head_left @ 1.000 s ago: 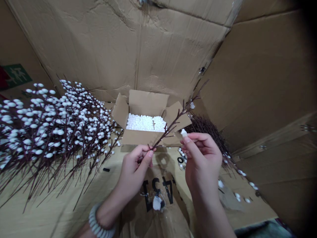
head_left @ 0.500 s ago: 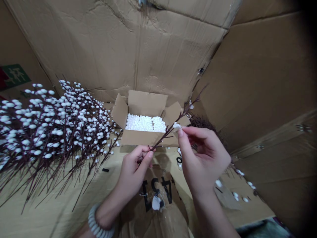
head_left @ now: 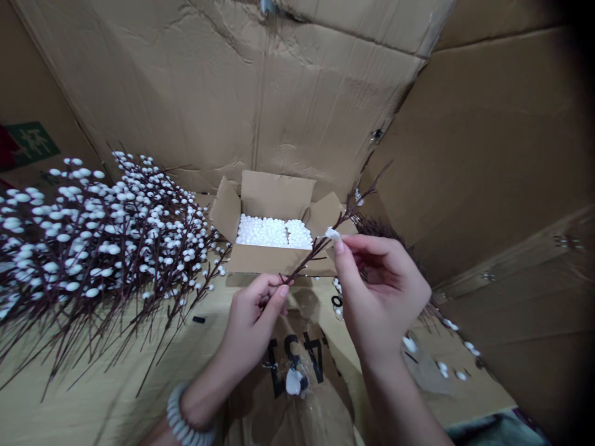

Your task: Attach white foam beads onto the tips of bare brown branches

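First, the left hand [head_left: 253,322] is clenching the lower end of a slender dark-brown artificial twig [head_left: 320,251], its fingers curled around the stem. The twig is slanting up and to the right, passing in front of an open brown cardboard carton [head_left: 276,201]. The right hand [head_left: 381,297] is grasping a small white foam tuft [head_left: 332,233] between thumb and forefinger, holding it against the upper stem of the twig, while its remaining fingers are curling loosely inward. Inside the carton, a bed of white foam beads [head_left: 274,234] is filling the space between the flaps. To the left, a large heap of dark branches studded with white foam buds [head_left: 102,238] is lying on a tan corrugated cardboard sheet [head_left: 116,353]. Behind the right hand, a bundle of bare dark twigs [head_left: 379,227] is lying beside the carton. Loose white foam buds [head_left: 441,368] are lying to the right of the right wrist. Black printed characters [head_left: 279,365] are showing below the hands, and a white beaded bracelet [head_left: 181,418] is encircling the left wrist.
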A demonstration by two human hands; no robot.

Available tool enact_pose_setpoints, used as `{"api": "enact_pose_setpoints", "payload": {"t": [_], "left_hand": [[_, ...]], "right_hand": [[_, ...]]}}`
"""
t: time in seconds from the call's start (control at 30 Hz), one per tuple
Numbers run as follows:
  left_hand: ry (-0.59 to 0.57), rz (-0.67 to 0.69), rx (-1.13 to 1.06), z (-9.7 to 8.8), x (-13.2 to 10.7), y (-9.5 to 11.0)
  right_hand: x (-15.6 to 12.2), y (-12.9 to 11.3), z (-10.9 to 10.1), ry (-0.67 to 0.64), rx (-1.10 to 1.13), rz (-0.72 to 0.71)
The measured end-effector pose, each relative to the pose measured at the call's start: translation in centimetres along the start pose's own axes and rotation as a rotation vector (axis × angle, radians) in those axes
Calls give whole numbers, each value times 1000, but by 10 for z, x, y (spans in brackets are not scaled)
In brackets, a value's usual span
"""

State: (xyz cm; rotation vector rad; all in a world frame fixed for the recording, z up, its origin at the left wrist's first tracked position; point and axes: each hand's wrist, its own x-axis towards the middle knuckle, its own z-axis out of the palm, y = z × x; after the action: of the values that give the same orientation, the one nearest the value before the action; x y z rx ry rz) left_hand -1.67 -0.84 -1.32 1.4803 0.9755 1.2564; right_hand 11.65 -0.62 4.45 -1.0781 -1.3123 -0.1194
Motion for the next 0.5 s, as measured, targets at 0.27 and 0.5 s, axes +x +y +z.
{"api": "enact_pose_setpoints", "payload": {"t": [0.27, 0.5], "left_hand": [[1, -4, 10, -1, 0, 0], [-2, 3, 3, 0, 1, -1]], "right_hand": [[-3, -2, -2, -86, -16, -69], [-3, -1, -2, -82, -10, -59]]}}
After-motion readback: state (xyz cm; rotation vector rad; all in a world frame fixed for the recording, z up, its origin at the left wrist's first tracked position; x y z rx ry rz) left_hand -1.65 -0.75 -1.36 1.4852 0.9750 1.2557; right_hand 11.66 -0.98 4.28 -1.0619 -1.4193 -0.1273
